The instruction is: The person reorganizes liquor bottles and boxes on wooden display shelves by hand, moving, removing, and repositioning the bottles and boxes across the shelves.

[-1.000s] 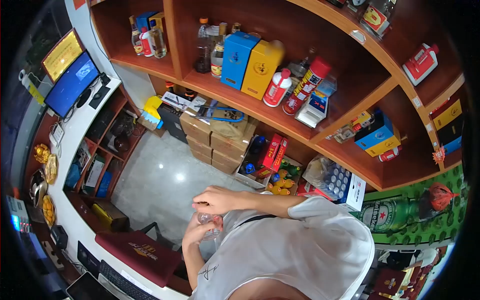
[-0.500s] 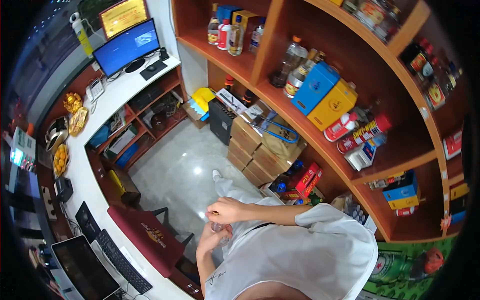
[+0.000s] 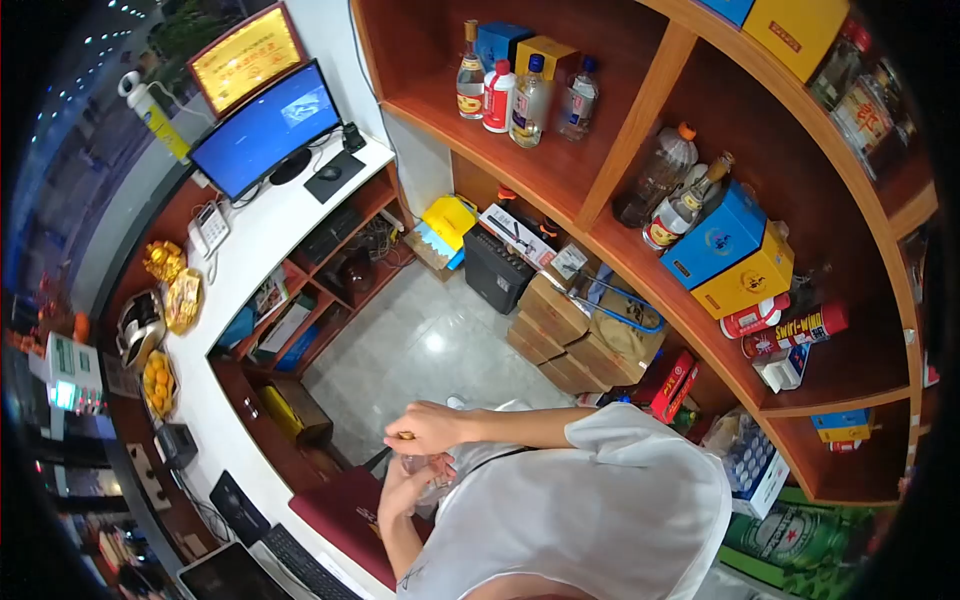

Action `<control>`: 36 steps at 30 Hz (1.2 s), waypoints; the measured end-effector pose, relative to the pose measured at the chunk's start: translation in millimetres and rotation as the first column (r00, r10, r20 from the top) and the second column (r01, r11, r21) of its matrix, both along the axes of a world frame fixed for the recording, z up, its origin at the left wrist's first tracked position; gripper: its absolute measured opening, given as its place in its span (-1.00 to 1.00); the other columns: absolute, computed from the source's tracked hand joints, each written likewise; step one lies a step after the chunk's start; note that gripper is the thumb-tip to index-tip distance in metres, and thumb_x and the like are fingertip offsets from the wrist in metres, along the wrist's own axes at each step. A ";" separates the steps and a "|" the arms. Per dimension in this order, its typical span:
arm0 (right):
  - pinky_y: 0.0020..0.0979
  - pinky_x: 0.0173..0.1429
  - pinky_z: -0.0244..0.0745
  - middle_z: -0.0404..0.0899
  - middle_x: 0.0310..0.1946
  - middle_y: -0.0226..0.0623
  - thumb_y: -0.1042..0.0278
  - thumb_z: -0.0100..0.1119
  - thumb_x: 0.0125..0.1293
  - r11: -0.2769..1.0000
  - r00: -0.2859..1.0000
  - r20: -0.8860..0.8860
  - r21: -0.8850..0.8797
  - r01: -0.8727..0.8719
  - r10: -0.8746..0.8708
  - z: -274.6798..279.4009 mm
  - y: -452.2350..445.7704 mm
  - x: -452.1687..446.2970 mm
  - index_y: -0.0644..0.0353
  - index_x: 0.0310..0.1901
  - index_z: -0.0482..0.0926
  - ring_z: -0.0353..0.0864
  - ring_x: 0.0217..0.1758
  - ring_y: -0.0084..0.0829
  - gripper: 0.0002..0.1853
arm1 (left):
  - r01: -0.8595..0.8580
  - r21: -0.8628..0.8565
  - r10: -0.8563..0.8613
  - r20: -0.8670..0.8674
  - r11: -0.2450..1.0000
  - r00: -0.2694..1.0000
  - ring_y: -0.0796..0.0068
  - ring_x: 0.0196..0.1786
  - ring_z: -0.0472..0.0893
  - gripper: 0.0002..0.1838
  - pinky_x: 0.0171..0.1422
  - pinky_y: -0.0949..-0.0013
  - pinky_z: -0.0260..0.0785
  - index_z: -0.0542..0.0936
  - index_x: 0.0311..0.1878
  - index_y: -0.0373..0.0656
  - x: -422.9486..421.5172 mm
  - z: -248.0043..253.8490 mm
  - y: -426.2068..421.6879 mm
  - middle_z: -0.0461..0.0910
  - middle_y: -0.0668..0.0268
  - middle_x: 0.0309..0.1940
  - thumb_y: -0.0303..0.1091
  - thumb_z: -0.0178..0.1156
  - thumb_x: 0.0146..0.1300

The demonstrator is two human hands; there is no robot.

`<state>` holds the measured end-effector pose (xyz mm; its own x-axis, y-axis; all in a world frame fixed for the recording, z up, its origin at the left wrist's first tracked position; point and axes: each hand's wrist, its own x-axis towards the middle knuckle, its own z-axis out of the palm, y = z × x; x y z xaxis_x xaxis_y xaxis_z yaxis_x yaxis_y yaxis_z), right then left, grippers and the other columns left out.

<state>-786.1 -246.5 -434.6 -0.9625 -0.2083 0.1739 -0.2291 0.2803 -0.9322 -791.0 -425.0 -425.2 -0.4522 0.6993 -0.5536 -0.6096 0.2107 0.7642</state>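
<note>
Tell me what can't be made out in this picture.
Head view: most of the clear narrow-necked bottle, behind the bare left hand.
Head view: the bottle's top, mostly covered by the bare right hand.
Head view: the rest of the flat black-screened device, cut by the bottom edge.
Head view: fine wording on the framed yellow certificate, too small.

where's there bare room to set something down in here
Bare: the white counter between telephone and mouse pad, and floor between black case and maroon chair. Crowded: wall shelves with bottles and boxes, and the counter beside gold figurine and orange fruit.
</note>
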 end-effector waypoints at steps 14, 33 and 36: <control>-0.35 -0.49 0.23 0.37 -0.70 -0.27 0.30 0.23 0.45 0.720 0.702 0.257 -0.032 0.693 -0.664 -43.0 100.1 -62.9 0.30 -0.48 0.47 0.28 -0.60 -0.59 -0.65 | 0.620 0.060 -0.621 0.164 0.782 0.767 0.59 -0.37 0.58 -0.75 -0.30 0.49 0.40 0.54 -0.06 -0.21 -173.0 -28.5 132.6 0.59 0.36 -0.39 -0.35 0.38 0.33; -0.37 -0.50 0.24 0.36 -0.71 -0.34 0.25 0.24 0.48 0.321 0.262 0.324 0.141 0.937 -0.909 -24.5 161.4 -298.6 0.29 -0.45 0.46 0.21 -0.59 -0.60 -0.64 | 0.892 0.198 -0.905 0.219 0.407 0.364 0.62 -0.41 0.56 -0.72 -0.38 0.48 0.38 0.55 -0.02 -0.13 -472.0 -43.0 263.8 0.58 0.41 -0.39 -0.29 0.39 0.31; -0.39 -0.52 0.25 0.40 -0.73 -0.35 0.25 0.25 0.48 0.226 0.148 0.380 0.168 0.960 -0.913 -16.0 164.3 -314.4 0.28 -0.48 0.47 0.24 -0.62 -0.63 -0.62 | 0.906 0.227 -0.923 0.237 0.356 0.303 0.62 -0.39 0.56 -0.69 -0.35 0.46 0.41 0.57 0.01 -0.13 -486.6 -46.8 279.4 0.59 0.41 -0.36 -0.26 0.41 0.30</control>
<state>-1100.5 -82.2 -450.6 -0.3842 0.8909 -0.2424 0.4578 -0.0441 -0.8880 -1277.5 -145.6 -472.0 0.6596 0.5856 -0.4712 -0.2184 0.7492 0.6253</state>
